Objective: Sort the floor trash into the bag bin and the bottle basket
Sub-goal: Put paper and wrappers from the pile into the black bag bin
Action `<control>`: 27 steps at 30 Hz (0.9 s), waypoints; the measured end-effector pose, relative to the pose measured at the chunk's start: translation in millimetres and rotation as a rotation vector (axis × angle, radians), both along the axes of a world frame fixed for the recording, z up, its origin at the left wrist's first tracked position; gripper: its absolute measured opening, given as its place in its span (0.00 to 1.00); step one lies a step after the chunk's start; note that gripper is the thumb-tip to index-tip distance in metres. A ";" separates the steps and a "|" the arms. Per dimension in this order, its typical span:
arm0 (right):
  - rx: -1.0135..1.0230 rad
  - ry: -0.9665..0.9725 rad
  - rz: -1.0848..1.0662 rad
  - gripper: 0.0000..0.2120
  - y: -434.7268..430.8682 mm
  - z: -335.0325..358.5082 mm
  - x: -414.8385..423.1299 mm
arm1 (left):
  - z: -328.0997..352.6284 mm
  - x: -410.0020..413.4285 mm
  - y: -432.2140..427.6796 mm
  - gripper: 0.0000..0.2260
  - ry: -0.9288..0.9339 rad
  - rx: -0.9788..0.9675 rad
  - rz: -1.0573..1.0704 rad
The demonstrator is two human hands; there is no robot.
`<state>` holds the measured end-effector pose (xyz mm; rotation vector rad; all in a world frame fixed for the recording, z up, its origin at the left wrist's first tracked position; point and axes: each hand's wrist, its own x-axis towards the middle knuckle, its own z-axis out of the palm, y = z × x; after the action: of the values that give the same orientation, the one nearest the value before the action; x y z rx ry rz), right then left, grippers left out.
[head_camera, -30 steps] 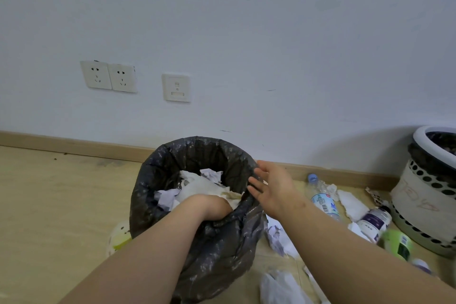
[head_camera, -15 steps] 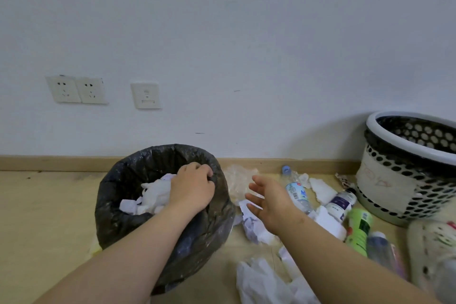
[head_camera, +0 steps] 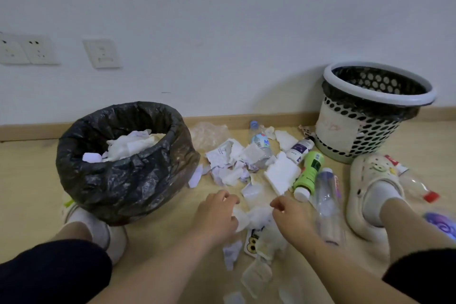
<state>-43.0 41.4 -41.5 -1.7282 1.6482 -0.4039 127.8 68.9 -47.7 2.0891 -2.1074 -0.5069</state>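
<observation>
Head view: a crumpled paper wad (head_camera: 256,216) is seen on the floor (head_camera: 37,168), between the bag bin (head_camera: 123,180) at the left and the bottle basket (head_camera: 357,136) at the floor's far right edge.
Left grip: the left hand (head_camera: 217,212) is curled on the wad's left edge, and the paper is gripped by its fingers.
Right grip: the right hand (head_camera: 293,215) is curled against the wad's right side; whether paper is pinched there cannot be told.
Handling: the wad is judged very light, soft and loose; pieces may be dropped if it is held only weakly.
Hold: it is best gathered from both sides and lifted as one bundle.
Bottles: a clear bottle (head_camera: 328,195) and a green bottle (head_camera: 309,170) are seen lying just beside the right hand; they are judged light, smooth and likely to roll, so they are best taken round the body.
</observation>
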 end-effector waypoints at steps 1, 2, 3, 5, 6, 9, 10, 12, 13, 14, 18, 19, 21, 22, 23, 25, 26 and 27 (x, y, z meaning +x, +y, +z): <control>0.004 0.064 0.035 0.15 6.2 -8.3 -7.4 | -11.7 -9.2 11.0 0.20 0.011 0.064 -0.022; 0.020 0.125 0.095 0.15 10.0 -14.4 -11.6 | -20.5 -14.9 20.5 0.21 0.013 0.109 -0.051; 0.055 0.185 0.165 0.16 14.8 -22.7 -16.8 | -29.4 -20.4 30.0 0.23 0.003 0.153 -0.096; 0.112 0.297 0.296 0.19 22.1 -34.7 -22.5 | -41.4 -24.0 43.2 0.30 -0.048 0.237 -0.178; 0.127 0.340 0.335 0.20 26.3 -39.1 -24.1 | -46.2 -22.8 47.8 0.33 -0.079 0.282 -0.213; 0.092 0.403 0.366 0.22 37.3 -47.5 -25.9 | -54.5 -13.6 54.1 0.38 -0.187 0.336 -0.294; 0.071 0.426 0.379 0.22 40.4 -49.8 -25.7 | -56.4 -11.1 54.7 0.39 -0.201 0.335 -0.294; 0.038 0.435 0.406 0.24 46.5 -52.6 -25.8 | -58.9 -7.2 55.4 0.40 -0.182 0.332 -0.269; 0.022 0.438 0.429 0.24 50.1 -52.3 -25.7 | -60.7 -6.2 55.5 0.40 -0.165 0.327 -0.265; -0.008 0.451 0.457 0.23 52.9 -51.9 -26.5 | -61.2 -5.5 55.4 0.39 -0.151 0.319 -0.263; -0.093 0.525 0.629 0.17 66.2 -58.8 -37.7 | -66.6 -3.6 52.8 0.32 -0.063 0.262 -0.178; -0.109 0.531 0.647 0.16 68.0 -62.8 -40.0 | -68.3 -3.8 51.7 0.31 -0.056 0.249 -0.151; -0.171 0.519 0.643 0.15 68.9 -69.4 -40.8 | -70.2 -4.2 51.0 0.28 -0.041 0.214 -0.105; -0.199 0.527 0.628 0.16 67.7 -69.6 -38.8 | -70.2 -5.0 50.3 0.27 -0.020 0.191 -0.081; -0.178 0.531 0.618 0.19 65.8 -68.9 -34.2 | -70.9 -5.6 49.5 0.26 0.006 0.164 -0.053; -0.104 0.530 0.574 0.25 63.0 -72.6 -25.7 | -73.4 -5.3 47.9 0.24 0.036 0.130 -0.013; -0.090 0.523 0.539 0.26 59.3 -72.9 -20.5 | -73.9 -4.7 47.2 0.24 0.045 0.126 -0.007; -0.092 0.515 0.504 0.26 55.8 -73.8 -15.4 | -74.1 -2.9 46.7 0.24 0.044 0.124 -0.006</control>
<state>-58.4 97.2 -115.3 -2.3677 1.4499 0.2271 124.9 115.5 -121.8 2.1154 -2.1092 -0.6952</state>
